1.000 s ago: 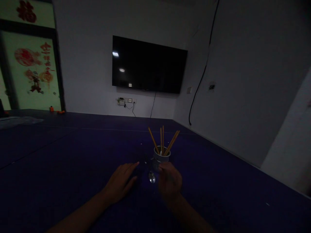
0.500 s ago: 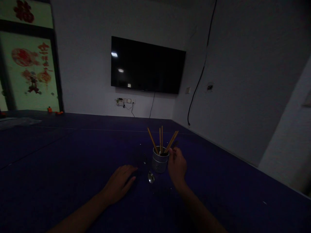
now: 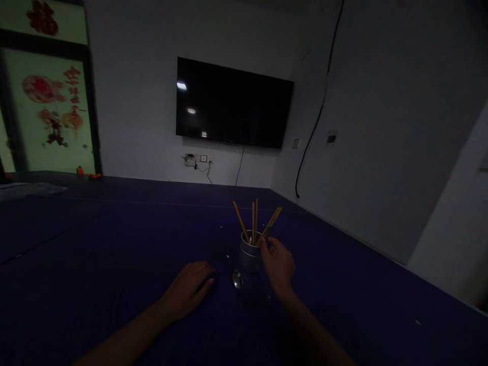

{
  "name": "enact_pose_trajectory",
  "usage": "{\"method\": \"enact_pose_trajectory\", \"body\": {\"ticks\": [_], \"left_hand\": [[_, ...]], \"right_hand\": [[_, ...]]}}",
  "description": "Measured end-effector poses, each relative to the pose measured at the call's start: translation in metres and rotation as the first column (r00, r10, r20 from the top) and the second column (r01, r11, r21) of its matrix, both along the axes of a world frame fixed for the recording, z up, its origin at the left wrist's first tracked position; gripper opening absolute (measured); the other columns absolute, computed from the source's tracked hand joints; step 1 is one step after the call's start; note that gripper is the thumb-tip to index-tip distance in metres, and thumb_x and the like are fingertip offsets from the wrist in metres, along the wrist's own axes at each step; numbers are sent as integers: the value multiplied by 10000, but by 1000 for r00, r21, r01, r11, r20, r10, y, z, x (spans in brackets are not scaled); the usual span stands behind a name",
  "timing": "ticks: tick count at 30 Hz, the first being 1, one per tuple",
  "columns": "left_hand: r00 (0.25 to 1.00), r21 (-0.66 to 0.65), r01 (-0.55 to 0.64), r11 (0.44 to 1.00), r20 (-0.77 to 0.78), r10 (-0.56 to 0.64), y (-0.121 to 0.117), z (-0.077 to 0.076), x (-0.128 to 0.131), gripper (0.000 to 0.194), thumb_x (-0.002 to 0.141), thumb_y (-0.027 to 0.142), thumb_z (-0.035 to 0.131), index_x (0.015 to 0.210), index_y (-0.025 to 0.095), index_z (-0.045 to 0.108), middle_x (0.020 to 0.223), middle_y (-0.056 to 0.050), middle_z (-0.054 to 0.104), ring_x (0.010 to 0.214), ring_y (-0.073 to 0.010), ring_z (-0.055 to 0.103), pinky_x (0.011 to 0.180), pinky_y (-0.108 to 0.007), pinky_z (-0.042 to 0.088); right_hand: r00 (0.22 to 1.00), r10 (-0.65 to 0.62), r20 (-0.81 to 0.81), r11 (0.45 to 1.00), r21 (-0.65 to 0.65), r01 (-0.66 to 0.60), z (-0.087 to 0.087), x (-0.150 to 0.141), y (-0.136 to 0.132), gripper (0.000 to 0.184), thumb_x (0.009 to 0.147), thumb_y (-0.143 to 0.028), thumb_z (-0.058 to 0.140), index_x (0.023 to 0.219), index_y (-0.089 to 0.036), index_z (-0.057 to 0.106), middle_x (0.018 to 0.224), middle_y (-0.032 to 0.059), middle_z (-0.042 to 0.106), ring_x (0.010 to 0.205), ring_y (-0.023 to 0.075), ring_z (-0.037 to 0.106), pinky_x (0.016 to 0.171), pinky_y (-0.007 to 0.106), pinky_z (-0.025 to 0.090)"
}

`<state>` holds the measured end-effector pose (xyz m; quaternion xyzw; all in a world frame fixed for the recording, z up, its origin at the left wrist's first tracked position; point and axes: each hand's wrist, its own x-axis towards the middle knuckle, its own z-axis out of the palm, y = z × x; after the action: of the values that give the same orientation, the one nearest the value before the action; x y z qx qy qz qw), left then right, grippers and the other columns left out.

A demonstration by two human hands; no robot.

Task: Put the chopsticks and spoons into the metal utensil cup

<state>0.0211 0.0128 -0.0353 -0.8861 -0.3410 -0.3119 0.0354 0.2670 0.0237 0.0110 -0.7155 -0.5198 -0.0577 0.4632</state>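
Note:
A grey metal holder (image 3: 249, 259) with small holes stands upright on the dark blue surface. Several wooden chopsticks (image 3: 240, 221) lean out of it, along with a short white tip. At its right rim is my right hand (image 3: 279, 264), thumb and fingers pinched together around a dark, slim thing (image 3: 267, 232) too dim to name. A shiny spoon (image 3: 237, 279) lies in front of the holder. My left hand (image 3: 189, 287) rests flat to the left of the spoon, fingers stretched out, holding nothing. Left of the holder lies a small dark item (image 3: 228, 250), barely visible.
The broad dark blue surface (image 3: 114, 244) runs up to the walls. A television (image 3: 232, 101) hangs at the back above sockets (image 3: 200, 159). A black cable (image 3: 313, 124) hangs down the right wall. Clear plastic (image 3: 30, 190) and small orange objects (image 3: 94, 176) sit far left.
My right hand's fingertips have shifted left onto the holder's rim, and the dark thing in them now stands more upright over the opening. My left hand stays in place.

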Motion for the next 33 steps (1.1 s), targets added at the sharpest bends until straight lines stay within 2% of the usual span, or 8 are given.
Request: {"method": "enact_pose_trajectory", "body": {"ticks": [3,7,10,12,14,19,25,33], "left_hand": [[1000,0,-1,1000,-3,1,-1,1,0,278,934,327,360,1070,210,572,1008,-56,659,942,-186,603,826,-355,485],[1000,12,2,1000,4,-2,-1,1,1,283,935,330,353,1074,217,573,1012,-55,655,943,-187,598,824,-353,481],[1000,2,8,1000,-4,-8,-1,1,1,280,936,318,349,1068,214,573,993,-55,654,919,-185,598,803,-344,478],[1000,-12,9,1000,-14,-9,-1,2,2,276,936,307,345,1055,209,575,970,-55,654,890,-184,598,782,-339,476],[1000,-15,3,1000,-17,-3,-1,2,3,271,936,302,345,1028,204,580,946,-56,652,869,-182,596,773,-335,472],[1000,-11,10,1000,-11,-10,-1,1,2,274,936,302,344,1010,207,590,946,-58,650,869,-176,593,765,-318,469],[1000,-12,24,1000,-3,-24,-2,2,2,284,936,311,340,1002,212,598,945,-57,655,876,-178,595,779,-329,472],[1000,-32,5,999,-24,-6,-1,1,1,265,928,308,361,967,208,603,926,-56,650,863,-180,596,775,-330,466]], "right_hand": [[999,-1,-49,998,66,4,0,0,0,474,847,-522,428,1059,-167,661,618,34,620,560,200,572,491,273,316],[994,0,-114,936,350,40,0,-2,-3,594,865,-515,418,1286,-100,485,576,-19,557,504,165,533,501,263,352],[994,55,95,880,466,-93,-3,-12,-10,446,890,-479,409,1091,-138,615,597,1,582,527,154,548,556,266,395],[914,160,372,883,360,-301,-7,-24,-17,364,904,-432,420,828,-184,676,603,29,620,563,160,584,591,268,404],[787,285,547,897,139,-421,-13,-39,-22,332,919,-348,422,755,-200,669,657,46,664,605,168,619,594,264,406],[736,369,567,929,-252,-271,-26,-59,-26,178,837,-301,565,741,-188,663,660,73,691,585,199,651,493,252,396],[777,316,545,939,-296,-175,-31,-52,-21,192,791,-307,625,656,-179,669,631,91,691,580,206,665,472,240,408],[804,352,479,913,-364,-183,-32,-52,-20,216,775,-350,645,646,-179,681,657,108,699,598,214,671,493,252,425]]}}
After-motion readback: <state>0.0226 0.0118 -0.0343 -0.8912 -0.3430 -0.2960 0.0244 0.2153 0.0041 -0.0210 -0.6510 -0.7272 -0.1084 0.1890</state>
